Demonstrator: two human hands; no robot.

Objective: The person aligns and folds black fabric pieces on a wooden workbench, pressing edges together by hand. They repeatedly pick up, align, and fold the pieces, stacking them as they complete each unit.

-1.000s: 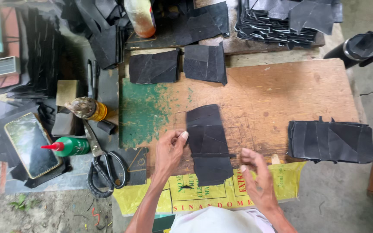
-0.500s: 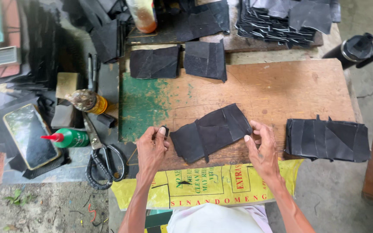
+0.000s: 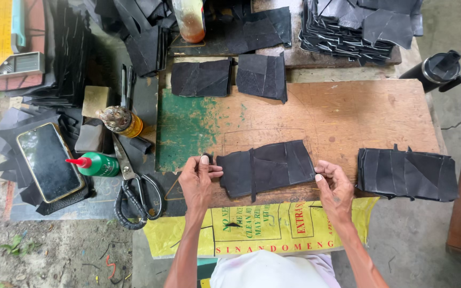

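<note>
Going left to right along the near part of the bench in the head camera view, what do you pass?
Phone → green bottle → scissors → left hand → black patchwork piece → right hand → stack of black pieces.

The patched leather piece (image 3: 267, 168) was black. The bench (image 3: 348, 114) was brown with worn green paint. The glue bottle (image 3: 98, 164) was green, red-capped.

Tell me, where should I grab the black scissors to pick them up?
Take the scissors by the two black loop handles, coming from above on the near side. They lie flat with the handles toward the person and the pointed blades aimed away, beside the green glue bottle.
</note>
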